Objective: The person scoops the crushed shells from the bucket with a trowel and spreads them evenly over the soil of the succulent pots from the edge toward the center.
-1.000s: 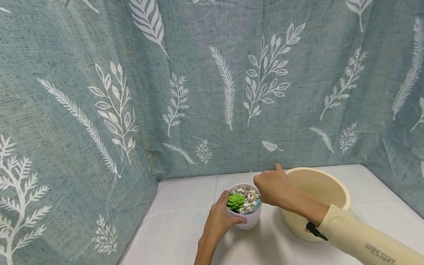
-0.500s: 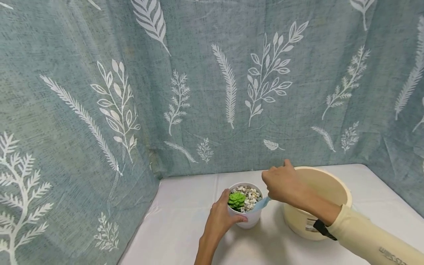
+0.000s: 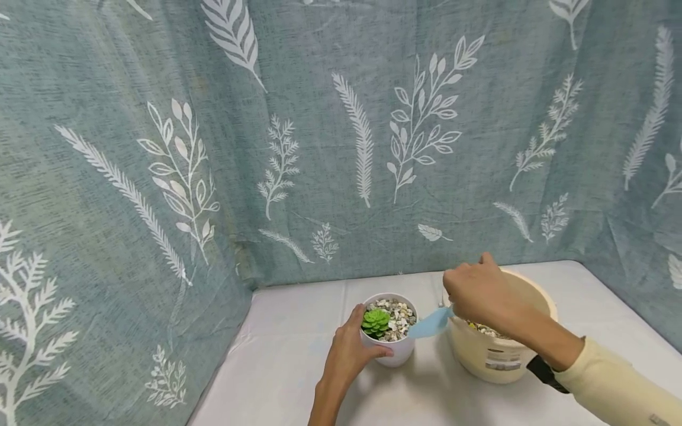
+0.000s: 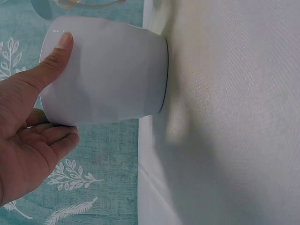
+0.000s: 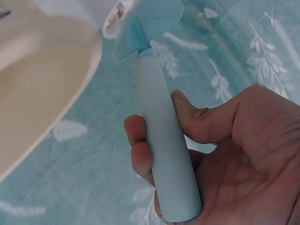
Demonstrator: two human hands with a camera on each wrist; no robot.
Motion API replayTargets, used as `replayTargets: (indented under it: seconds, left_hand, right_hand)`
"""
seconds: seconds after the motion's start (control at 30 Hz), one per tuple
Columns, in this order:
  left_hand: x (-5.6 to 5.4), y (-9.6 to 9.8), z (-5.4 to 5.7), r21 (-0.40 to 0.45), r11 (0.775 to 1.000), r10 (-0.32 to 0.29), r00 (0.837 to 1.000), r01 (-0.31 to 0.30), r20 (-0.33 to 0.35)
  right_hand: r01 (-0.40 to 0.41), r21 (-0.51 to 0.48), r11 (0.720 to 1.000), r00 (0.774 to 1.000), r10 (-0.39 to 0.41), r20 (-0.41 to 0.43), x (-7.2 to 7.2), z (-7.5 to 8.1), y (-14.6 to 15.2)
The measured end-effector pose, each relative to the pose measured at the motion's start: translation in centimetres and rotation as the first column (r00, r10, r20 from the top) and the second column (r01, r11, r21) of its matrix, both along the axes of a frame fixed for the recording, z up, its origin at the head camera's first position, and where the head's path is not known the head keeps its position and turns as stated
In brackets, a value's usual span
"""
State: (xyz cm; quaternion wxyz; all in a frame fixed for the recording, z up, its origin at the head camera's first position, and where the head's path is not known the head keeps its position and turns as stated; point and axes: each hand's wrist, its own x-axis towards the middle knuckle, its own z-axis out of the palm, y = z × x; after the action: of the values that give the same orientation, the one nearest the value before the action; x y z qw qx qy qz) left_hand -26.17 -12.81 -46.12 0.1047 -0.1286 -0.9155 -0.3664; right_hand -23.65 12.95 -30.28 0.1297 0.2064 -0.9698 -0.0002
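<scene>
My left hand [image 3: 346, 355] holds the side of a white plant pot [image 3: 396, 355], thumb in front and fingers at the far left side. In the pot sit a green succulent [image 3: 375, 323] and pale pebbles [image 3: 399, 319]. My right hand [image 3: 482, 299] grips a light blue garden trowel; in the right wrist view its thick round handle [image 5: 166, 140] lies across the curled fingers. The trowel's blade [image 3: 431, 323] is between the pot and a cream bucket [image 3: 474, 355], its tip by the pot's right rim. The right hand partly hides the bucket's opening.
Pebbles and a yellow bit show inside the bucket near its left rim. A white cloth [image 3: 282, 355] covers the table. Green-blue curtains [image 3: 314, 148] with white leaf prints stand behind and at both sides.
The right hand has moved right, from the pot towards the bucket, drawing the trowel's blade out over the pot's rim. The left hand stays on the pot.
</scene>
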Motion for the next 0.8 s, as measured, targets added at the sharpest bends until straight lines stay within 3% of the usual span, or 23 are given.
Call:
replayTargets:
  seconds: [0.2,0.33,0.5,0.63,0.8]
  left_hand:
    - [0.1,0.0,-0.1,0.005,1.0,0.005,1.0,-0.005,-0.02]
    - [0.1,-0.2,-0.1,0.0,1.0,0.024,0.999,-0.024,-0.027]
    - [-0.2,-0.7,0.1,0.0,1.0,0.032,0.999,-0.032,-0.03]
    - [-0.1,-0.7,-0.2,0.008,1.0,0.025,1.0,-0.025,-0.001]
    - [0.3,-0.4,-0.6,0.023,1.0,0.013,0.999,-0.013,0.037]
  right_hand:
    - [0.046,-0.039,0.998,0.997,-0.048,-0.061,0.4,1.3,4.4]
    - [0.094,-0.044,0.995,0.991,-0.098,-0.096,-0.2,1.0,7.5]
    - [0.073,-0.016,0.997,0.983,-0.075,-0.167,-1.9,-1.4,9.6]
    - [-0.013,0.083,0.996,0.979,0.03,-0.202,-3.5,-4.3,9.7]
    - [-0.126,0.183,0.975,0.968,0.161,-0.191,-4.8,-7.3,9.2]
